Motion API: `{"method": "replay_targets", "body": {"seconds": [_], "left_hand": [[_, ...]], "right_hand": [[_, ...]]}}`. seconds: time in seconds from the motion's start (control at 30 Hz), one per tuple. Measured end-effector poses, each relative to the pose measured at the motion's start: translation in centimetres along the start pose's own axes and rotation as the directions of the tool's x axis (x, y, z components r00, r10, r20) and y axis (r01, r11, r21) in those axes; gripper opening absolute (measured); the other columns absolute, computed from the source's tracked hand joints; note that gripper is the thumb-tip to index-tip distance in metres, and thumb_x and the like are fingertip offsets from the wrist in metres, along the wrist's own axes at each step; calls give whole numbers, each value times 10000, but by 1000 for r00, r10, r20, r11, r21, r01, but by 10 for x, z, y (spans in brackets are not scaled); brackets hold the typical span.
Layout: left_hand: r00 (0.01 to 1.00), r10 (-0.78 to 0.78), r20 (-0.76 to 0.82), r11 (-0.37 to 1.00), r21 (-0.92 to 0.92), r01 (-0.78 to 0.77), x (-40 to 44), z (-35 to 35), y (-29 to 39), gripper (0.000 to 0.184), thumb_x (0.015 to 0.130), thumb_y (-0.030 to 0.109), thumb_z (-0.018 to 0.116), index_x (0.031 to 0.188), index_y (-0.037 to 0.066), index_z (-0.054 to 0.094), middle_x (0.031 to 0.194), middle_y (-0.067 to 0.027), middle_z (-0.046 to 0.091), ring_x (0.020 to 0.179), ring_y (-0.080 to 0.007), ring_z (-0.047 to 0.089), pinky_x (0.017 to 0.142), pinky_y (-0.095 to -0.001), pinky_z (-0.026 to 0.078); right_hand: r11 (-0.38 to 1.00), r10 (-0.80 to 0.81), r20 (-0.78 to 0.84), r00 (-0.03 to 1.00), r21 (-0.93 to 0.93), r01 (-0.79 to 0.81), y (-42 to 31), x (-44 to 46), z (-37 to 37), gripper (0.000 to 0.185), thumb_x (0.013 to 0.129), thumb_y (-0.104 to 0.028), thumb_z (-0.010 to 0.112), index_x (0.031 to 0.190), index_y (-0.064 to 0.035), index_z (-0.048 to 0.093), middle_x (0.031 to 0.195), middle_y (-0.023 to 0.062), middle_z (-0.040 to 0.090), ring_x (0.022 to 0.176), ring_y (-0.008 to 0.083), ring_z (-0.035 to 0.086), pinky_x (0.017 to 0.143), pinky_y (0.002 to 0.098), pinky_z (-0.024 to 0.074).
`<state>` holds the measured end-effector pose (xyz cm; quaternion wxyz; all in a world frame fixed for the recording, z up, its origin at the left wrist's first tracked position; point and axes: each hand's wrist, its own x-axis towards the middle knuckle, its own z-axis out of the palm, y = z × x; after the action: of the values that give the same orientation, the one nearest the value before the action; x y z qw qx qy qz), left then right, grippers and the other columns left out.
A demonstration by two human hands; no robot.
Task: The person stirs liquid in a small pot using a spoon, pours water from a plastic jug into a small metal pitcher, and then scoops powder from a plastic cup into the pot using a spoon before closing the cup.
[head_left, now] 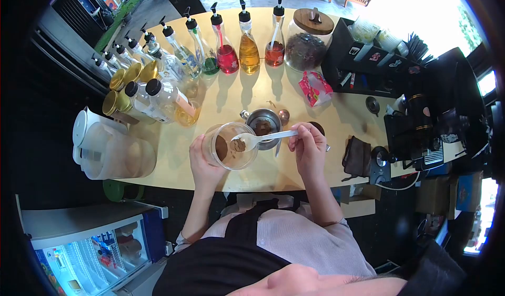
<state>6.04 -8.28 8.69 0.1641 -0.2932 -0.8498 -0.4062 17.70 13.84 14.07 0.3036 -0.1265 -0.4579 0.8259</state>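
Observation:
My left hand is wrapped round a clear plastic tub, tilted with its mouth facing right. Brown powder lies inside the tub. Between the fingers of my right hand is the handle of a white plastic spoon. The spoon's bowl is at the tub's mouth and carries some of the brown powder. Just behind the spoon stands a small metal pot with brown matter inside. A copper-coloured round piece sits at the pot's right side. A dark round object is partly hidden behind my right hand.
Several pump bottles line the table's far edge, beside a wood-lidded glass jar. Gold-lidded jars and a white pitcher stand left. A pink packet, black organiser, brown cloth and black machine are right.

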Motion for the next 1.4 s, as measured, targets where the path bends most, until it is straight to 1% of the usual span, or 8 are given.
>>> {"method": "replay_targets", "body": {"seconds": [0.53, 0.63, 0.7, 0.8, 0.93, 1.0, 1.23, 1.4], "left_hand": [[1000, -22, -18, 997, -72, 21, 2, 9, -7, 849, 531, 263, 858, 1233, -2, 460, 1208, -186, 496, 1121, -360, 498, 962, -439, 423], [999, -20, -27, 995, -100, 17, 2, 11, -9, 848, 531, 267, 856, 1233, 0, 461, 1211, -185, 496, 1123, -362, 496, 961, -441, 423], [1000, -10, -24, 996, -90, 8, 3, 8, -7, 840, 534, 271, 851, 1229, 1, 465, 1211, -186, 497, 1123, -366, 494, 960, -442, 423], [1000, 12, -13, 1000, 14, -11, 7, 3, -3, 831, 537, 275, 849, 1223, 1, 470, 1211, -188, 499, 1123, -372, 492, 960, -445, 421], [999, 18, -39, 1000, -23, -18, 7, 4, -6, 829, 539, 279, 854, 1218, -2, 470, 1213, -188, 498, 1123, -374, 490, 961, -446, 420], [999, 34, -24, 998, 52, -32, 8, 1, -7, 846, 531, 287, 862, 1220, -2, 466, 1222, -187, 494, 1123, -373, 490, 960, -447, 420], [1000, -6, -24, 1000, -2, 6, 6, 1, -10, 875, 521, 295, 870, 1230, -1, 452, 1233, -181, 491, 1126, -369, 489, 958, -448, 421], [999, -2, -51, 1000, 18, 3, 8, 1, -13, 860, 528, 285, 868, 1227, 3, 453, 1231, -177, 492, 1123, -367, 491, 955, -449, 424]], "right_hand": [[996, 67, 26, 997, 59, -68, -6, 5, 3, 212, 963, -98, 466, 942, 56, 610, 710, 55, 560, 592, 96, 520, 539, 223, 410], [997, 4, 22, 1000, -74, -2, -4, 6, 3, 212, 963, -96, 462, 945, 57, 608, 704, 51, 555, 587, 97, 519, 539, 222, 410], [995, 70, 36, 997, 62, -72, -5, 8, 3, 211, 962, -98, 465, 943, 56, 609, 699, 49, 554, 584, 97, 519, 539, 221, 409], [999, 31, 18, 999, -13, -31, -4, 10, 5, 212, 963, -95, 463, 942, 57, 609, 695, 48, 552, 587, 98, 522, 539, 221, 409], [995, 77, 36, 996, 62, -79, -4, 12, 4, 214, 964, -92, 461, 942, 59, 610, 699, 50, 555, 591, 97, 524, 543, 223, 412], [997, 56, 35, 998, 43, -57, -4, 13, 6, 212, 964, -88, 458, 945, 60, 609, 700, 50, 554, 592, 96, 524, 539, 222, 410], [995, 77, 48, 996, 52, -79, -4, 19, 11, 216, 962, -84, 456, 916, 54, 616, 680, 49, 550, 564, 90, 507, 521, 213, 393], [999, 27, 65, 998, -44, -24, 1, 24, 12, 213, 963, -102, 468, 915, 47, 612, 659, 43, 545, 551, 84, 498, 518, 210, 387]]}}
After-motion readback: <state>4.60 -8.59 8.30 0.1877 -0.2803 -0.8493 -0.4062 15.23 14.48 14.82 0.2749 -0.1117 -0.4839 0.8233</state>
